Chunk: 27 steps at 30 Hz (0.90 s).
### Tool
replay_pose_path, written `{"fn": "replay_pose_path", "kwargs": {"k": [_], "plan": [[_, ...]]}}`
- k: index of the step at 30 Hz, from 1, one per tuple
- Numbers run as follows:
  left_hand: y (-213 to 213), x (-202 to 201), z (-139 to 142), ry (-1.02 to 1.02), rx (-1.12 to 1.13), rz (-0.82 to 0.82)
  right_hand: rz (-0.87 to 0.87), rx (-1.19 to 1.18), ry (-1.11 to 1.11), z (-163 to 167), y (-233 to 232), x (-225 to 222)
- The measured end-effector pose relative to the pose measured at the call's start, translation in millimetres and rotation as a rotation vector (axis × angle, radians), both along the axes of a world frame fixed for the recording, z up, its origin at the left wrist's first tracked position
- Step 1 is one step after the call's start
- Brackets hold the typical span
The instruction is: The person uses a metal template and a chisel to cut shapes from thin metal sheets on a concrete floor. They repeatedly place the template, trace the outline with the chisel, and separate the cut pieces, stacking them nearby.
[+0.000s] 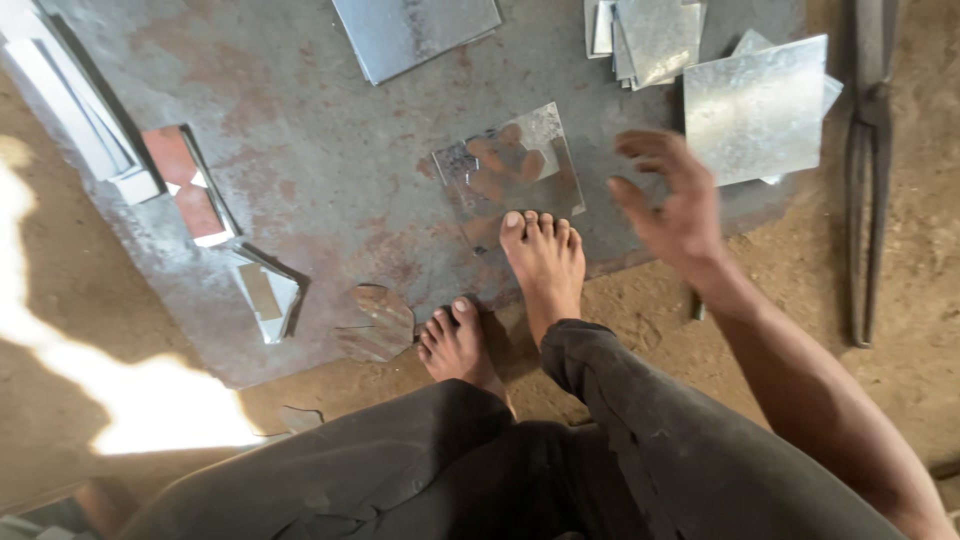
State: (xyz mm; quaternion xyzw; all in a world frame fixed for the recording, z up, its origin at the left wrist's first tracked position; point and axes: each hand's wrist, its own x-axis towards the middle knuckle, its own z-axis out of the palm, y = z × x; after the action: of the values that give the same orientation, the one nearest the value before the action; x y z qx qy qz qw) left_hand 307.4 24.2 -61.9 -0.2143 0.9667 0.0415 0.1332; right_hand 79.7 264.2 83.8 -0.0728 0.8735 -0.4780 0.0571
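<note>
One shiny square metal sheet (510, 172) pinned under a bare foot (545, 262), perhaps four loose sheets beyond, right hand (672, 205) blurred, fingers spread, holding nothing, left hand unseen

Right hand (672, 200) open, hovering near galvanized sheet square (755, 108); bare foot (545, 262) pins shiny sheet (510, 170).

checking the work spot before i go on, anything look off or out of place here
One thing: the shiny square sheet on the rusty steel plate is pinned under the toes of a bare foot, beside cut metal edges. The right hand hovers open, holding nothing. Offcuts lie scattered at the left.
</note>
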Motion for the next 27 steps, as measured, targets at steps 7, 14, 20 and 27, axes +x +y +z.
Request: {"fn": "replay_pose_path", "kwargs": {"k": [7, 14, 20, 27], "plan": [[1, 9, -20, -0.071, 0.033, 0.011, 0.079, 0.854, -0.016, -53, -110, 78], [5, 1, -8, -0.073, 0.099, 0.032, 0.081, 0.848, 0.194, -59, -100, 81], [9, 15, -11, 0.291, -0.096, -0.159, 0.075, 0.847, 0.123, -64, -109, 84], [6, 23, -17, 0.022, -0.028, -0.123, 0.107, 0.818, 0.065, -66, -104, 91]]}}
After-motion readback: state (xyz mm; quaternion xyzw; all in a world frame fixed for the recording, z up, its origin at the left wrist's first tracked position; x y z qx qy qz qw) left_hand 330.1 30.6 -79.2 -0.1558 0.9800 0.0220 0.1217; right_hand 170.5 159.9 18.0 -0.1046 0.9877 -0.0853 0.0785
